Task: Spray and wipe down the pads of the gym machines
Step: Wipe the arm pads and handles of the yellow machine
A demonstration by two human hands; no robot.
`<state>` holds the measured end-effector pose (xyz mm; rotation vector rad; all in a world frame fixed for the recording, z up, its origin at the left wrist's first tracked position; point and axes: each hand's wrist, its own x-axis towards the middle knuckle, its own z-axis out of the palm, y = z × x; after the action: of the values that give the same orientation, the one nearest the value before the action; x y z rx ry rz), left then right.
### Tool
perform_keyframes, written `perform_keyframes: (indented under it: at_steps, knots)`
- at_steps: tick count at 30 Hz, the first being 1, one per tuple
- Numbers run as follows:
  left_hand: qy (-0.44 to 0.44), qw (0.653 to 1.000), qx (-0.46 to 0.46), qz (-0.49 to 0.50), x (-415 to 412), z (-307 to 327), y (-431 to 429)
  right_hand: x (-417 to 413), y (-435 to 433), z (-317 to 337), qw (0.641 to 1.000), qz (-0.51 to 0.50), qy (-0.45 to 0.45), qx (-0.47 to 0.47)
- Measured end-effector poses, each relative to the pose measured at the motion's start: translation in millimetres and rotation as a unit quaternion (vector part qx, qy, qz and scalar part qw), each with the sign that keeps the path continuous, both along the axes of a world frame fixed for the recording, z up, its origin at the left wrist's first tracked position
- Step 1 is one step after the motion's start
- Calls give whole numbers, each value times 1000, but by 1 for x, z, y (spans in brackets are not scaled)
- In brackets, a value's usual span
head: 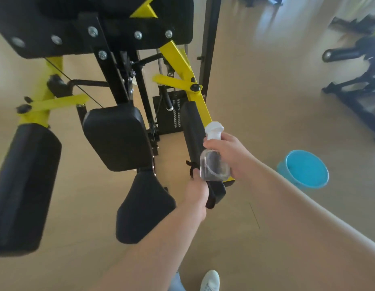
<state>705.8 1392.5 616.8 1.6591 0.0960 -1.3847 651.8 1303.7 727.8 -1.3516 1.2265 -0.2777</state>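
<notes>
From my feed, much of the frame is smeared, and the second machine (361, 80) at far right shows only as dark bars. My left hand (196, 193) is curled round a black cloth (213, 196) at the lower end of the right arm pad (193, 131). Its fingers are hidden behind the fabric, and I cannot tell where the cloth ends and the pad begins. My right hand (226, 153) grips a spray bottle (214, 162) of clear plastic with a white trigger head. It is held just in front of that same pad, and the nozzle's direction is unclear.

The pads are smooth black vinyl with rounded corners. There is a long one on the left (24, 185), cut off by the edge, a squarish centre pad (117, 137) and a tapered seat pad (143, 206) below it. They hang on a yellow and black steel frame (180, 59). Above is the bolted underside of an upper pad (45, 24).

A round blue bucket (281, 168) stands on the tan floor to my right, well apart from the machine. A white shoe (210, 281) shows at the bottom edge.
</notes>
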Motion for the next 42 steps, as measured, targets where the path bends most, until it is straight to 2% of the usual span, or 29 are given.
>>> perform_keyframes:
  at_steps: [2, 4, 7, 10, 14, 17, 20, 22, 24, 26, 30, 34, 38, 42]
  knots:
    - [-39, 999, -34, 11, 2, -2, -5, -13, -6, 8, 1000, 17, 4, -20]
    - [-46, 997, -64, 19, 12, -2, -14, -21, -12, 20, 992, 85, 54, -71]
    - [44, 993, -94, 55, 38, -5, -30, -15, -14, 41, 958, 200, 163, -126]
    - [100, 983, -105, 111, 63, -17, -34, -2, -8, 49, 920, 292, 222, -138]
    - [145, 955, -108, 235, 91, -43, -22, 7, 2, 42, 869, 367, 297, -148]
    - [153, 951, -125, 240, 95, -41, -14, 12, 4, 38, 843, 391, 340, -144]
    - [101, 975, -145, 136, 71, -22, -8, 21, -5, 37, 855, 355, 344, -154]
    - [-13, 983, -180, 34, 43, -12, -8, 28, -11, 36, 886, 297, 317, -164]
    - [-111, 974, -198, -2, 30, -10, -14, 38, -17, 32, 915, 227, 288, -169]
    - [-156, 968, -194, -5, 42, -15, -33, 46, -23, 27, 929, 183, 274, -167]
    - [-178, 967, -180, -2, 107, -16, -112, 64, -40, 20, 942, 121, 273, -152]
    - [-170, 967, -188, -5, 163, -20, -180, 84, -55, 18, 937, 144, 293, -122]
    - [-140, 968, -210, -5, 167, -19, -175, 91, -62, 16, 940, 135, 293, -114]
    - [-202, 946, -253, -29, 138, -3, -139, 83, -63, 16, 960, 98, 250, -84]
